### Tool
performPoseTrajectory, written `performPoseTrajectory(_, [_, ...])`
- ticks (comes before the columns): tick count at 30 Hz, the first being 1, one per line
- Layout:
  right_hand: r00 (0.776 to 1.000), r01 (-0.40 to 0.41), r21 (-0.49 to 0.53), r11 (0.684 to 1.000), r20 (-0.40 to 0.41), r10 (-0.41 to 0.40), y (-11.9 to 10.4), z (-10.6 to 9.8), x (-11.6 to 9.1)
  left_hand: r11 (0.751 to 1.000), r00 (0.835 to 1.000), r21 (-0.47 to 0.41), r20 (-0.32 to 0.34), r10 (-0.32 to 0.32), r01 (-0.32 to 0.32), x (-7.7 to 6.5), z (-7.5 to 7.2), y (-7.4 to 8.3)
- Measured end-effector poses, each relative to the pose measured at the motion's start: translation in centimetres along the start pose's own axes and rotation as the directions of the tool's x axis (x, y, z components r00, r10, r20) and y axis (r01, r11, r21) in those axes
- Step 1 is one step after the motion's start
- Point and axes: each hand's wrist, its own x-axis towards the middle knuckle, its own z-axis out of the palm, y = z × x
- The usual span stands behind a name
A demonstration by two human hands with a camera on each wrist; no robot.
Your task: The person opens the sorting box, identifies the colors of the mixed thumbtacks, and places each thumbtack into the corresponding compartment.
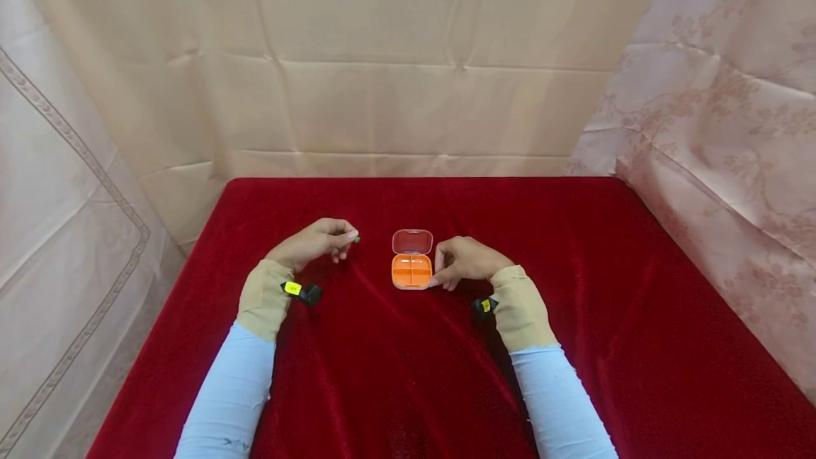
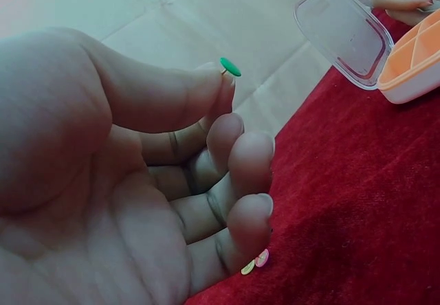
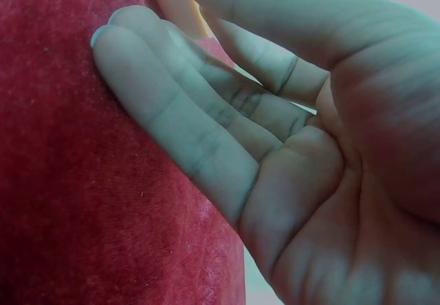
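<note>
Between thumb and index fingertip, my left hand (image 1: 320, 243) pinches a green thumbtack (image 2: 231, 66) by its pin, the flat head facing outward. It is held to the left of a small pill box (image 1: 411, 272) with an orange inside split into four-sided compartments. The box's clear lid (image 1: 412, 241) stands tipped back. At the box's right side, my right hand (image 1: 469, 258) grips the edge with thumb and index finger; in the right wrist view its other fingers (image 3: 148, 78) extend beside the red cloth, and the box is mostly hidden.
A pink thumbtack (image 2: 262, 257) and a yellow thumbtack (image 2: 248, 267) lie on the cloth below my left hand, partly hidden by its fingers. Red velvet cloth (image 1: 395, 374) covers the table. A beige curtain (image 1: 414, 105) hangs behind its far edge.
</note>
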Motion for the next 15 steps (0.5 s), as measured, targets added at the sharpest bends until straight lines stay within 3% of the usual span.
performPoseTrajectory(15, [1.000,-0.006,-0.017,1.000,-0.007,0.006,-0.16,-0.08,-0.20,1.000,1.000,-0.005,0.020,0.013,-0.013,-0.03,0.11,0.07])
